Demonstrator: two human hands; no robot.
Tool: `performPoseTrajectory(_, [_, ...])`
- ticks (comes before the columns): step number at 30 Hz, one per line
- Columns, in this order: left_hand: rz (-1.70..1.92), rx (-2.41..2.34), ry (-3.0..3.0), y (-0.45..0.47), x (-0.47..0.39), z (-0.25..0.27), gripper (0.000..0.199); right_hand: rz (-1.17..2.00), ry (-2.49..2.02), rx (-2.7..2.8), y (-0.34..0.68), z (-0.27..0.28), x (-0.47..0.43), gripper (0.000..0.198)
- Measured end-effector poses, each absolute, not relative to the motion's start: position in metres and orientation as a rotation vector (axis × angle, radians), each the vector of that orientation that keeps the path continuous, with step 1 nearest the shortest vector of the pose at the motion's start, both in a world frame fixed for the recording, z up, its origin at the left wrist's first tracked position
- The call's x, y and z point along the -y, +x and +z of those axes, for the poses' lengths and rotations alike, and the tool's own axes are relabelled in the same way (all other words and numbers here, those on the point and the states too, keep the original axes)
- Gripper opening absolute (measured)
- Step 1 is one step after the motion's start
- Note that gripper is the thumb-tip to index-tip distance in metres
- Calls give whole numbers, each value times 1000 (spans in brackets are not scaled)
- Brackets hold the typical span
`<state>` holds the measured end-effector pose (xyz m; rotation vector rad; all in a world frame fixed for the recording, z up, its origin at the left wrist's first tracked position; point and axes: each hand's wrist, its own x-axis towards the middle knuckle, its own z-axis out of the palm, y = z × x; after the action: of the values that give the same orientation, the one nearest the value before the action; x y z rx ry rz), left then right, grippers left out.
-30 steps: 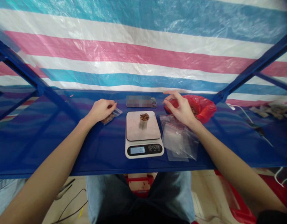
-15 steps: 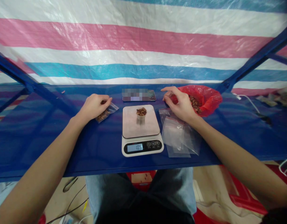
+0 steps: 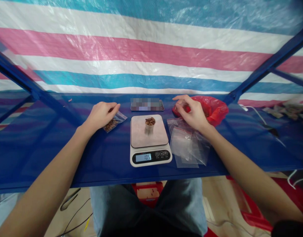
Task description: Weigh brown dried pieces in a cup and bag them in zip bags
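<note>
Fingers [image 3: 111,109] of the left hand [image 3: 100,115] curl over a small clear bag [image 3: 114,121] of brown pieces, pinning it on the blue worktop [image 3: 42,144] at nine o'clock from the scale [image 3: 150,141]. At three o'clock, the right hand [image 3: 192,113] hovers, fingers loosely spread, beside the red bag [image 3: 215,110], above empty clear bags [image 3: 188,146].

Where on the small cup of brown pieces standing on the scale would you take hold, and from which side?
Grip the small cup around its side wall, below the rim, probably coming in from the right, where the right hand is free. It stands upright in the middle of the scale platform with brown pieces heaped at the brim, so a pinch over the top would likely spill them. The left hand rests on a small bag.
</note>
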<state>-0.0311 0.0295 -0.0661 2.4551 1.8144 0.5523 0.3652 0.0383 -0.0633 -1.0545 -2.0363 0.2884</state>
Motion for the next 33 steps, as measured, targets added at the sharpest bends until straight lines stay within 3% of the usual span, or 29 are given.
performPoseTrajectory(8, [689,-1926,2378,-27,-23,-56,39,574,-1090,2322,385,-25,-7,21])
performPoseTrajectory(14, [1148,-1923,2174,-26,-21,-52,37,326,-1322,2506,399,-43,33,23])
performPoseTrajectory(18, [1282,-1789,2105,-23,-22,-57,33,261,-1325,2526,397,-59,37,8])
performPoseTrajectory(24, [1466,-1558,2047,-12,-15,-39,31,222,-1144,2375,392,-33,23,17])
performPoseTrajectory(28, [1199,-1208,2291,24,0,7,28,76,-1062,2299,371,20,17,13])
performPoseTrajectory(32, [942,-974,2496,67,5,52,63,-177,-920,2284,331,67,15,8])
performPoseTrajectory(33, [967,-969,2530,74,2,59,63,-203,-872,2286,321,75,14,8])
